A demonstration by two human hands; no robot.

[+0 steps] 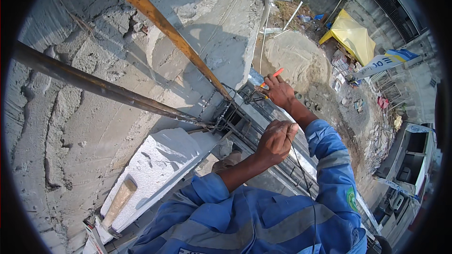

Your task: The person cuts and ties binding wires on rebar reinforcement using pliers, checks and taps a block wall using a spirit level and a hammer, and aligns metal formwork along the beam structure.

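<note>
My left hand (276, 140) is closed around a thin dark tie wire (304, 178) that trails down past my blue sleeve. My right hand (278, 90) grips an orange-handled tool (275, 74), its tip at the wire lashing (235, 108) where two rusty steel pipes meet. One pipe (160, 21) runs orange-brown from the upper left. The other pipe (94, 84) is darker and comes in from the left edge. Both hands are close to the rebar frame (263, 127) beside the joint.
A rough grey concrete wall (94, 131) fills the left side. A wooden-handled tool (117, 201) lies on a white ledge (155, 164) below. Far beneath at the right are a sand heap (294, 56), a yellow canopy (353, 35) and scattered rubble.
</note>
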